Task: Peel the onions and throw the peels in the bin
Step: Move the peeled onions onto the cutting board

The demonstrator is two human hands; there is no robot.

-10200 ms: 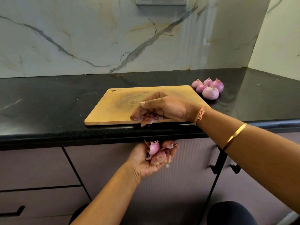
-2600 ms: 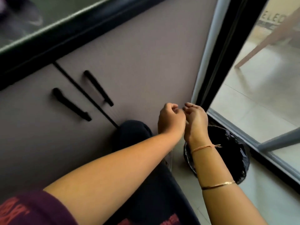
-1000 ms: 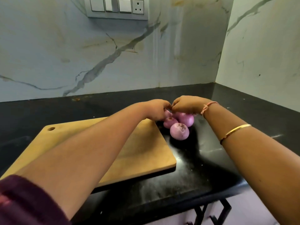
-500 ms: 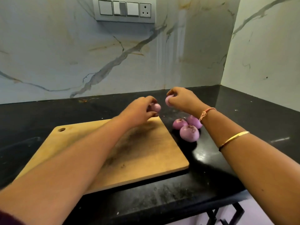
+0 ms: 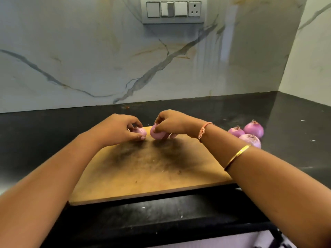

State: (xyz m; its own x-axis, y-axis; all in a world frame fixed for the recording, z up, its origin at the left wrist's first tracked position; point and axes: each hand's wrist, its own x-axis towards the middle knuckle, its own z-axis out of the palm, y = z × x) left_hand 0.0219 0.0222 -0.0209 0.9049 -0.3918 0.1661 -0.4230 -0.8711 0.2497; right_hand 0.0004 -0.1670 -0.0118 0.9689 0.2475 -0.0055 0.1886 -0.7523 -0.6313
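Grip: left hand (image 5: 121, 127) curled round a small pink onion (image 5: 140, 131), thumb below and fingertips over the top, pinching it. The right hand (image 5: 172, 122) grips a second onion (image 5: 157, 135) the same way, fingers bent over its crown. The two bulbs sit just beside each other; can't tell if they touch. Both are pale and smooth, held low over the far end of the wooden cutting board (image 5: 152, 172); whether they rest on the wood or hang just above it, can't tell. The board lies flat on the black counter (image 5: 53, 126) near its front edge, with a dark stained patch across the middle and a few small flecks. Three onions (image 5: 251, 140), a darker purple, are huddled together on the counter to the right of the board, well apart from the hands. Thread bracelet (image 5: 203, 130) on the right wrist, gold bangle (image 5: 236, 156) further up the forearm. Behind is a veined marble wall (image 5: 89, 59), with a switch panel (image 5: 172, 10) high up.
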